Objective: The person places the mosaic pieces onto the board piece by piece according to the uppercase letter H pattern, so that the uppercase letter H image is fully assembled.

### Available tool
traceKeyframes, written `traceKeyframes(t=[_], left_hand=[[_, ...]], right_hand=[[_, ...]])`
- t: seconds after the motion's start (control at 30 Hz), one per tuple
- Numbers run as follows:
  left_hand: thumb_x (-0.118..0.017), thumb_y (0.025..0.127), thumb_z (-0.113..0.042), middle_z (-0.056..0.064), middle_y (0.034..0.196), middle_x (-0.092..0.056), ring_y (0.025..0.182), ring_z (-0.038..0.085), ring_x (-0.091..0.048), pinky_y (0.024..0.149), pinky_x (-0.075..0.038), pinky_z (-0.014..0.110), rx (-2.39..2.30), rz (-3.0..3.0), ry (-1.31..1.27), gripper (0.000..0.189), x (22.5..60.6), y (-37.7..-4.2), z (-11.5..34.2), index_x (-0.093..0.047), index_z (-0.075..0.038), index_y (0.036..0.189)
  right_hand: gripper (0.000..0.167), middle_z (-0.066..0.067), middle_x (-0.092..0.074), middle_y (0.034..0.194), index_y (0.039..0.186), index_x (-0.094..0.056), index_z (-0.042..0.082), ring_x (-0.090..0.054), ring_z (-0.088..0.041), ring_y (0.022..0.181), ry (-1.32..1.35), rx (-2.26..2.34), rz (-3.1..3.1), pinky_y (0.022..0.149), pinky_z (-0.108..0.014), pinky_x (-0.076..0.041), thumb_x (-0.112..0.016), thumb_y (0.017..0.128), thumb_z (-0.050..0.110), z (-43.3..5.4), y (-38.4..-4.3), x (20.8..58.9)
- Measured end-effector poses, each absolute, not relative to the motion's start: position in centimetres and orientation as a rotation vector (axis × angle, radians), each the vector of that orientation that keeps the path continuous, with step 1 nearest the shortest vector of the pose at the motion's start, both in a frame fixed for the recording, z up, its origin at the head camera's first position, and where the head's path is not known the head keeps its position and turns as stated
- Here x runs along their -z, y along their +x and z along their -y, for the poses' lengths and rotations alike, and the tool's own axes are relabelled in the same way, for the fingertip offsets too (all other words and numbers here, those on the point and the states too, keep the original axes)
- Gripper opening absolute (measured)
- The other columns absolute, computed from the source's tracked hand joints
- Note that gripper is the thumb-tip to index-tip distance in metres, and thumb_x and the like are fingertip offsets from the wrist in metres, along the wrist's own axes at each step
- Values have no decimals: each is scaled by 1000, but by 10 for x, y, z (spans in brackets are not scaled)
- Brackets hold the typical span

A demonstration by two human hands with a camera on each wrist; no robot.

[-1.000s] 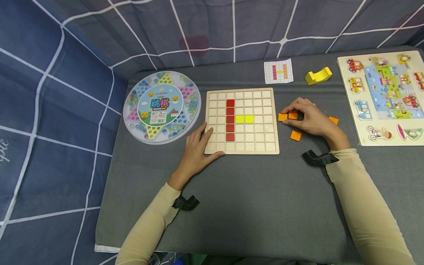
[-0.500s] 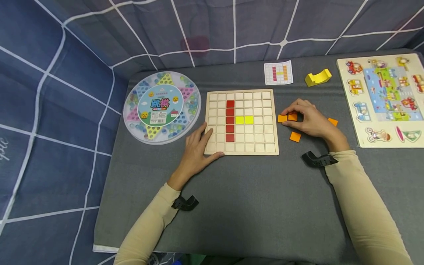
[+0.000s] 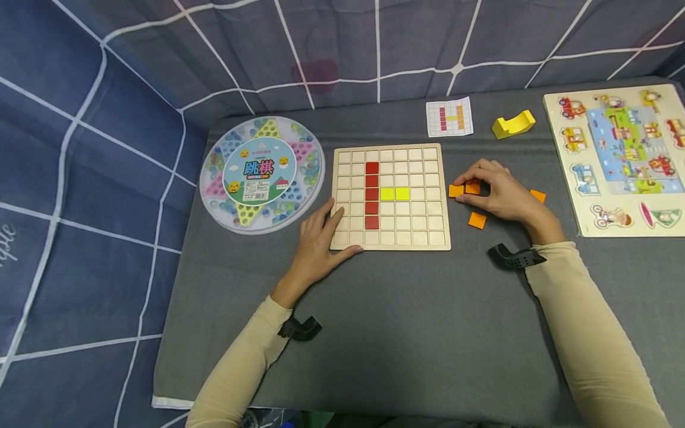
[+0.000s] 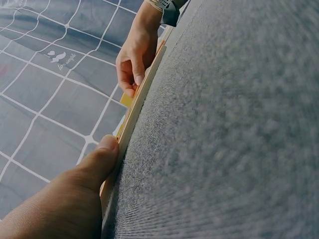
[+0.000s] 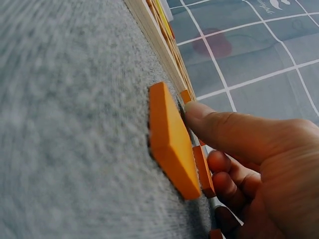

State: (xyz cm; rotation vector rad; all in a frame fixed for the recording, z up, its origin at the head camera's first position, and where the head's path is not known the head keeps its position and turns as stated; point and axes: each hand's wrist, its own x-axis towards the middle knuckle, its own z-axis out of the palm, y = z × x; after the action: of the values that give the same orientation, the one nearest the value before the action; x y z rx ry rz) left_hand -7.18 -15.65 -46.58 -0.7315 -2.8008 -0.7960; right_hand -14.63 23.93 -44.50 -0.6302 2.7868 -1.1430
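Listing by view, beginning with the head camera. Wooden grid board (image 3: 403,238), one, flat on the grey cloth-covered surface (image 3: 374,333). Seated in it: red tiles (image 3: 371,194), five, a full column; yellow tiles (image 3: 387,194), two, in a row off the middle red one. Pattern card (image 3: 449,117), one, beyond the board: red column, yellow link, orange column. Measured against it, the red and yellow parts appear done; the orange column appears outstanding, no orange being on the board. Orange tile (image 3: 456,191), one, just beside the board's right edge, pinched between thumb and fingers of the right hand (image 3: 500,189). Loose orange tiles (image 3: 477,220), at least three, near that hand; any beneath it cannot be counted. Left hand (image 3: 314,246): fingers spread on the board's near left corner. Also present: Chinese checkers set (image 3: 257,172), left; yellow curved block (image 3: 514,125), beside the card; vehicle puzzle board (image 3: 626,205), far right.

Left wrist camera: left thumb against the board's edge; right hand beyond, fingers bent downward.

Right wrist camera: thumb tip at an orange tile by the board, other fingers curled, index tip hidden; one loose tile large in the foreground.
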Motion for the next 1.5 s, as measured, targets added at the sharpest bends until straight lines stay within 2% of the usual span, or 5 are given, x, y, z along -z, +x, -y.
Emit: traceKeyframes(t=[0.27,0.63,0.77,0.97,1.5], left_hand=[[-44,84,-77,20,157,-30,138,38,-35,101,-29,57,792,2790,-736,96,466,-72,156,-42,-5,148],[-46,84,-76,20,157,-29,138,38,-35,99,-30,56,805,2804,-727,96,464,-72,156,-43,-4,147],[-56,84,-70,20,157,-29,138,38,-35,100,-30,56,789,2811,-724,92,464,-72,157,-43,-4,147],[-78,80,-50,19,157,-29,138,37,-35,101,-30,55,766,2824,-717,88,463,-72,156,-43,-5,147],[-81,77,-44,19,158,-28,139,37,-34,101,-30,55,772,2824,-714,90,463,-72,155,-43,-5,148]], right_hand=[[28,-8,-57,99,108,-72,5,-36,-19,87,-703,1156,-2819,79,-38,-20,-80,81,6,-234,-150,440],[25,-13,-56,108,106,-72,5,-41,-29,104,-800,1135,-2794,91,-50,-21,-78,83,8,-198,-187,427],[24,-12,-56,110,109,-71,7,-41,-30,105,-784,1129,-2763,93,-51,-19,-77,86,13,-185,-201,428],[28,-13,-58,109,109,-71,6,-43,-29,103,-720,1179,-2754,89,-46,-19,-79,83,14,-177,-209,434],[25,-13,-54,113,108,-72,8,-40,-31,107,-631,1213,-2751,87,-46,-16,-78,85,12,-174,-208,438]])
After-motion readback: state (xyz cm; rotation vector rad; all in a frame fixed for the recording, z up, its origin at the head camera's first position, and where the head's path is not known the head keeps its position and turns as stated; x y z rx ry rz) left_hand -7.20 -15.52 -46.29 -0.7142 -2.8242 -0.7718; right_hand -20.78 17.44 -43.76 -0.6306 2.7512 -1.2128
